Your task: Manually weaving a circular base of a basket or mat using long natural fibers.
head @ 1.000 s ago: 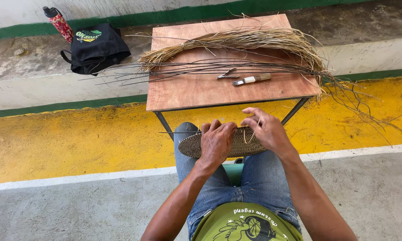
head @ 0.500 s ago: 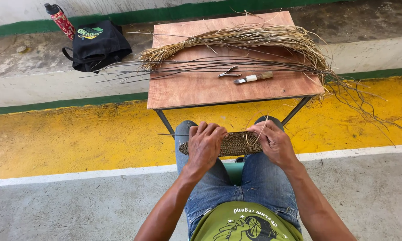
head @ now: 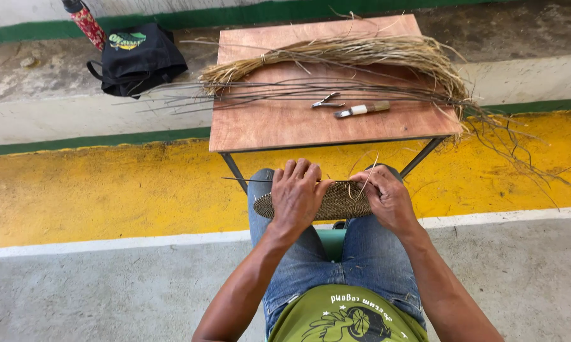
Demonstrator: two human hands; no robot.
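A flat round woven disc [head: 339, 201] of coiled brown fibre rests across my knees. My left hand [head: 296, 196] lies palm down on its left half, fingers closed over the far rim. At its right edge my right hand [head: 387, 197] pinches the rim together with a thin pale straw strand [head: 369, 176] that sticks up from the fingers. A dark thin stick [head: 241, 180] juts out to the left from under my left hand.
A small wooden table [head: 285, 126] stands just beyond my knees. It bears a bundle of dry grass [head: 361, 54], long dark twigs [head: 266, 92], small pliers [head: 326, 101] and a knife [head: 361, 110]. A black bag [head: 136, 58] and a red umbrella [head: 86, 22] lie at far left.
Both hands have shifted along the disc's rim: the left slid a little left, the right moved down onto the right edge. The disc has turned slightly.
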